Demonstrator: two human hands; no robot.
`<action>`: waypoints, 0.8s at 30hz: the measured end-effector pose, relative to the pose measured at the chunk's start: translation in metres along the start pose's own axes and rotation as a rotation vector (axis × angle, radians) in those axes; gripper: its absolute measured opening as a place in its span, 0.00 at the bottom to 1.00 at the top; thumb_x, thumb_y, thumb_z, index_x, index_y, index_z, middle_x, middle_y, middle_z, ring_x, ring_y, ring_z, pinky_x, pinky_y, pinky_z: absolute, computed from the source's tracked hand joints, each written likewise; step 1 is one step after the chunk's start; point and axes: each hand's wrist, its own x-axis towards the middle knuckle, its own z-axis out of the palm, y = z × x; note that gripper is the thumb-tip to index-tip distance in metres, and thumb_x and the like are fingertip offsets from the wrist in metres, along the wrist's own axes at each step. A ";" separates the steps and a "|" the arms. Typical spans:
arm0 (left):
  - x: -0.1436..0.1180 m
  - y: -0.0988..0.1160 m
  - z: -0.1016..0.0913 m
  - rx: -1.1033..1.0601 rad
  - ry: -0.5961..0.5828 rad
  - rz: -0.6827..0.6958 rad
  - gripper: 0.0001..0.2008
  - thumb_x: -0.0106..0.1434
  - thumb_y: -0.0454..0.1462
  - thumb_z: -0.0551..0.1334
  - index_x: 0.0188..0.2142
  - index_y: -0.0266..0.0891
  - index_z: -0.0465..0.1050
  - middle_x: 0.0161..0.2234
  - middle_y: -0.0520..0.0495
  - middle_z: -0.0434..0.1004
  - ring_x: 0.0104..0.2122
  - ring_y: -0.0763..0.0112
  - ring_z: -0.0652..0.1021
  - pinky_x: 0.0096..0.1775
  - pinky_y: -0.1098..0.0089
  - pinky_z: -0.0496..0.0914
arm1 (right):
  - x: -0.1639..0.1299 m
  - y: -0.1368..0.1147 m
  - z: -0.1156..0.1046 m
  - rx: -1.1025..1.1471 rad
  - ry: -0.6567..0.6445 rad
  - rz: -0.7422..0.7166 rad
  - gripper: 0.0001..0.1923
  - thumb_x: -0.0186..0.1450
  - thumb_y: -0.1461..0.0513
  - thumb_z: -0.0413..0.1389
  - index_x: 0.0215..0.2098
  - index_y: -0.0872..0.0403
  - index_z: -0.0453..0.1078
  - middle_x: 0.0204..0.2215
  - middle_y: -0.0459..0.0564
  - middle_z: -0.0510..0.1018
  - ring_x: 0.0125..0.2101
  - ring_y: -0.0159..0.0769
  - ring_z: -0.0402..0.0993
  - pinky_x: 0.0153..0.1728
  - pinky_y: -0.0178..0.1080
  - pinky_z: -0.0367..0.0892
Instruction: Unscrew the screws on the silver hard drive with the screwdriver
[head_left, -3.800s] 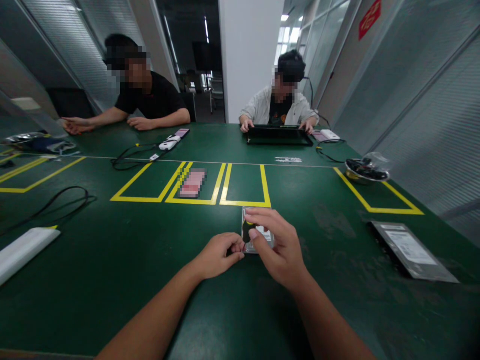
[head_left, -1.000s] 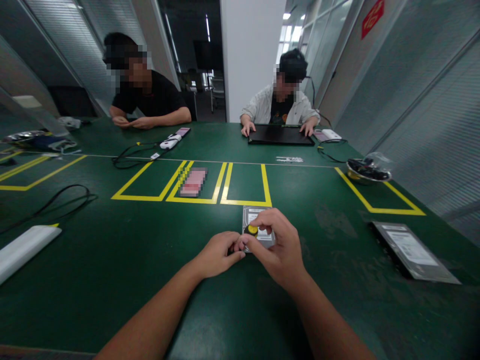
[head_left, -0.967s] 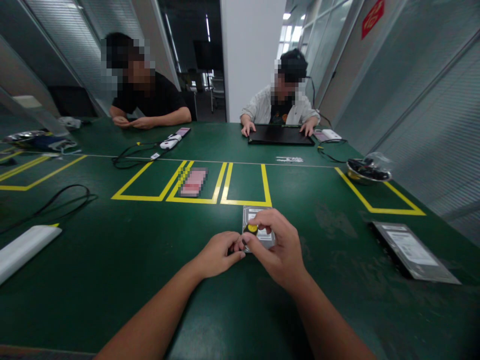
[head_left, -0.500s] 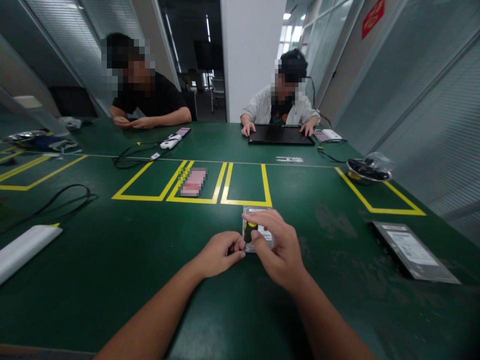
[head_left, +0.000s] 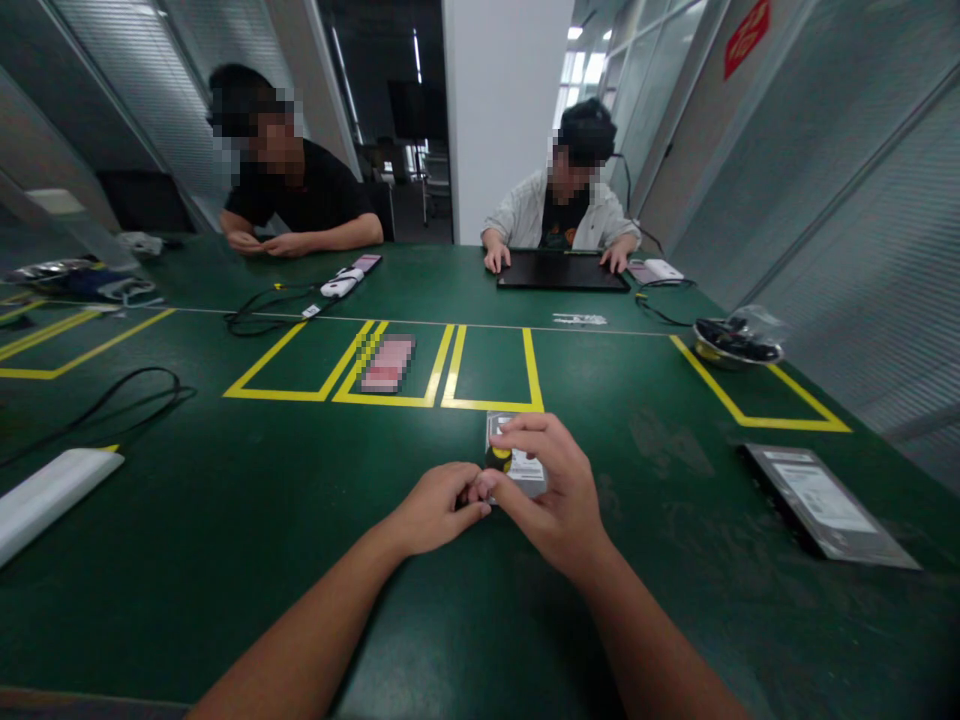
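Both forearms reach in from the near edge of the green counter (head_left: 225, 520) and meet just short of the middle yellow box (head_left: 491, 370). The right hand (head_left: 551, 495) arches over a small hard drive (head_left: 525, 470) lying flat there, fingers curled around a stubby screwdriver (head_left: 498, 458) (black grip, yellow cap) held upright on the drive's near left corner. The left hand (head_left: 435, 510) lies low on the counter, knuckles up, its thumb and forefinger pinched together against the drive's edge; whether they hold anything I cannot tell. A bagged drive (head_left: 825, 500) lies well off to the right.
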 end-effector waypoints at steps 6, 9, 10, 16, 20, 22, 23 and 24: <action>0.000 0.000 0.000 -0.032 0.007 0.009 0.05 0.61 0.37 0.62 0.33 0.38 0.69 0.28 0.53 0.69 0.28 0.71 0.68 0.31 0.71 0.61 | 0.000 -0.001 0.001 0.003 -0.021 -0.014 0.11 0.66 0.67 0.53 0.45 0.50 0.72 0.40 0.49 0.76 0.43 0.38 0.72 0.46 0.46 0.68; 0.000 0.000 0.000 -0.020 0.004 0.011 0.05 0.62 0.37 0.61 0.32 0.38 0.68 0.28 0.53 0.69 0.28 0.70 0.69 0.31 0.71 0.60 | -0.001 -0.001 0.001 0.017 -0.042 -0.014 0.13 0.66 0.66 0.54 0.48 0.49 0.72 0.46 0.51 0.74 0.48 0.40 0.71 0.50 0.48 0.67; 0.000 0.001 0.000 -0.012 -0.001 0.010 0.05 0.62 0.37 0.61 0.32 0.38 0.68 0.28 0.52 0.70 0.29 0.70 0.69 0.31 0.71 0.60 | -0.001 -0.001 0.001 0.008 -0.033 -0.002 0.13 0.65 0.65 0.57 0.47 0.49 0.72 0.46 0.51 0.73 0.47 0.40 0.70 0.48 0.47 0.68; 0.000 0.001 0.000 -0.037 0.016 0.021 0.04 0.61 0.36 0.62 0.33 0.38 0.68 0.28 0.54 0.68 0.28 0.71 0.68 0.31 0.72 0.60 | 0.000 -0.001 0.002 0.001 0.007 -0.012 0.13 0.64 0.67 0.55 0.46 0.49 0.72 0.39 0.49 0.74 0.41 0.37 0.71 0.43 0.44 0.68; 0.000 0.001 -0.001 -0.028 0.011 0.024 0.05 0.62 0.36 0.62 0.32 0.38 0.68 0.28 0.54 0.68 0.28 0.71 0.68 0.31 0.71 0.60 | 0.002 -0.001 0.002 0.018 -0.015 -0.018 0.16 0.64 0.67 0.54 0.49 0.49 0.71 0.43 0.50 0.76 0.46 0.40 0.71 0.48 0.48 0.67; 0.000 0.002 -0.001 -0.008 0.004 0.015 0.05 0.62 0.37 0.62 0.31 0.38 0.68 0.28 0.53 0.68 0.29 0.70 0.68 0.31 0.71 0.60 | 0.002 -0.001 0.002 0.001 0.007 -0.012 0.13 0.62 0.66 0.59 0.45 0.50 0.72 0.42 0.50 0.75 0.44 0.39 0.71 0.45 0.45 0.68; 0.000 0.002 -0.001 -0.001 0.002 0.012 0.05 0.62 0.37 0.62 0.31 0.38 0.68 0.28 0.53 0.69 0.29 0.70 0.68 0.31 0.71 0.60 | 0.002 -0.001 0.002 -0.009 0.016 -0.010 0.12 0.61 0.66 0.61 0.43 0.51 0.73 0.40 0.50 0.74 0.42 0.39 0.71 0.44 0.44 0.68; 0.000 0.002 -0.001 0.001 0.001 0.012 0.05 0.62 0.37 0.62 0.31 0.38 0.68 0.28 0.53 0.69 0.29 0.70 0.68 0.32 0.71 0.60 | 0.002 -0.001 0.002 -0.013 0.019 -0.013 0.11 0.60 0.66 0.61 0.42 0.51 0.73 0.39 0.49 0.74 0.41 0.38 0.71 0.42 0.44 0.68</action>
